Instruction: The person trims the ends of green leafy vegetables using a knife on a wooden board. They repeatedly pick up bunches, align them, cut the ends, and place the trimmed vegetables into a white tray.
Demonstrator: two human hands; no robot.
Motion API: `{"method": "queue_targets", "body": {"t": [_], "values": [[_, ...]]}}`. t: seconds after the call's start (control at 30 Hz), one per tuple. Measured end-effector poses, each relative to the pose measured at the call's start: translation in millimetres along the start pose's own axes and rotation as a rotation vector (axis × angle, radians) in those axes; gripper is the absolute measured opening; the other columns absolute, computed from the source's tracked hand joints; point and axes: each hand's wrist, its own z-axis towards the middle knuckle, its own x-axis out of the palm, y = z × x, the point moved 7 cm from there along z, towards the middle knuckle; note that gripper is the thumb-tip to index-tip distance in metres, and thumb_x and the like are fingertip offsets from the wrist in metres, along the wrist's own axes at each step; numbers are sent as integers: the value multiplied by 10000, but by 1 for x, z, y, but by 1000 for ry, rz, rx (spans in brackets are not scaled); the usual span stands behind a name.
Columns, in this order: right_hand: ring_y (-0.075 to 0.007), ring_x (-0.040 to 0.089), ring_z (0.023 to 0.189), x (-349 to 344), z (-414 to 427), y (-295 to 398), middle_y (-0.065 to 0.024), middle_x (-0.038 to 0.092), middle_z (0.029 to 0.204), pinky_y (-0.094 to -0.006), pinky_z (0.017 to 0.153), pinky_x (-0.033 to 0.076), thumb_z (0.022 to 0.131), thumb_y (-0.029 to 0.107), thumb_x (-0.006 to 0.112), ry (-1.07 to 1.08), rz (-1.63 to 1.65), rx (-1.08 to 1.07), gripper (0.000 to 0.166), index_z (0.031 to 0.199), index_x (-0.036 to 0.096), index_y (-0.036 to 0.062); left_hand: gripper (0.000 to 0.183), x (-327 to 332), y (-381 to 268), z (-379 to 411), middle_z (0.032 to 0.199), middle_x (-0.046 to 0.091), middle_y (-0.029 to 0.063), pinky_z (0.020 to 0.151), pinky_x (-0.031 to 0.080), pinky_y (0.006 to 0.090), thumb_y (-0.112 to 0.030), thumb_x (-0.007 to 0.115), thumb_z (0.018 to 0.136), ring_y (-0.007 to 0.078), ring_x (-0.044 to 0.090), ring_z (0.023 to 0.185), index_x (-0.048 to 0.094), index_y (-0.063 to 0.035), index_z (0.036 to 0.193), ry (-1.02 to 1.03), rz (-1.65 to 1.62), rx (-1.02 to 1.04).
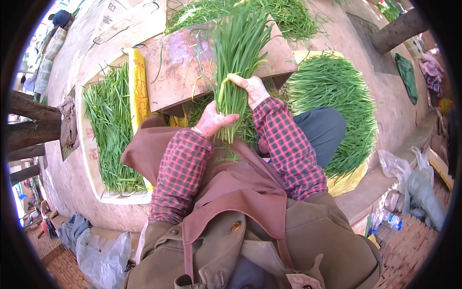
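Note:
Both hands grip one bunch of long green leafy stalks [236, 50], which look like Chinese chives, held upright before my apron. My left hand [213, 121] wraps the lower part near the pale stem ends. Higher up on the right side, my right hand [249, 88] holds the bunch, its thumb lying across the stalks. Behind the bunch is a low wooden board [177, 68] with a few loose leaves on it. Loose cut leaves [228, 155] lie on the brown apron [249, 180] below the stem ends.
A white crate of green stalks [112, 137] stands at the left, with yellow sacking [139, 86] along its side. To the right lies a large heap of stalks [332, 104] on yellow sheeting. More greens [288, 18] lie beyond the board. Plastic bags [103, 258] and a bottle [391, 220] sit near the lower edges.

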Motion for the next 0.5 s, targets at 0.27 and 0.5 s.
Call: {"method": "queue_targets", "body": {"t": [0.27, 0.5], "values": [[-179, 663, 823, 69, 15, 61, -89, 693, 960, -294, 766, 541, 737, 134, 791, 79, -146, -234, 374, 1055, 656, -10, 940, -29, -119, 3, 1313, 506, 109, 1021, 382, 359, -252, 847, 646, 217, 476, 1207, 356, 9, 1404, 192, 133, 183], [-166, 653, 868, 134, 19, 119, -95, 692, 968, -285, 818, 516, 698, 200, 815, 46, -582, -577, 471, 1074, 633, -16, 936, -34, -242, 23, 1292, 514, 147, 1094, 307, 380, -413, 843, 632, 265, 454, 1239, 407, 15, 1341, -2, 382, 426]]}}
